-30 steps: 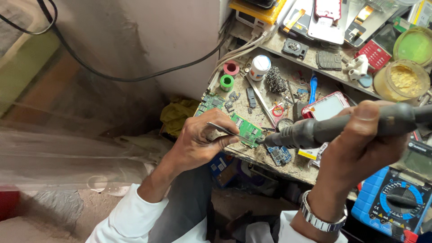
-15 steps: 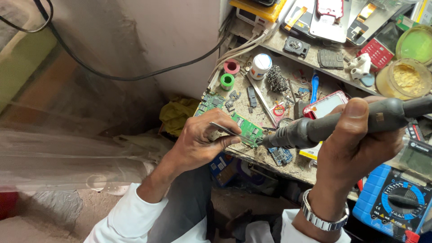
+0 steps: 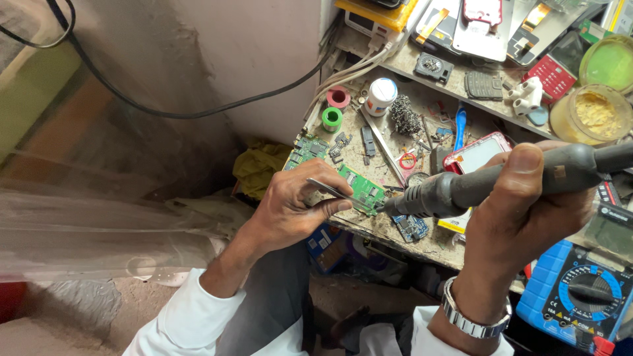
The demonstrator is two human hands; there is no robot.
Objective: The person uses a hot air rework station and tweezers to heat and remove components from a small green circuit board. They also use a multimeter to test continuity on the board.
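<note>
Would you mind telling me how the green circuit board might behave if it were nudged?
The board looks thin and flat, so probably stiff and light, apt to slide on the gritty bench. It sits near the bench edge, so a push might tip it off. Its small parts look fragile.

Green circuit board; dark grey soldering iron; silver tweezers; blue multimeter with a black dial, lower right of the frame; white sleeve; silver watch; yellow cloth; green tape roll.

Blue multimeter bottom right, red-framed phone screen mid-bench
</note>
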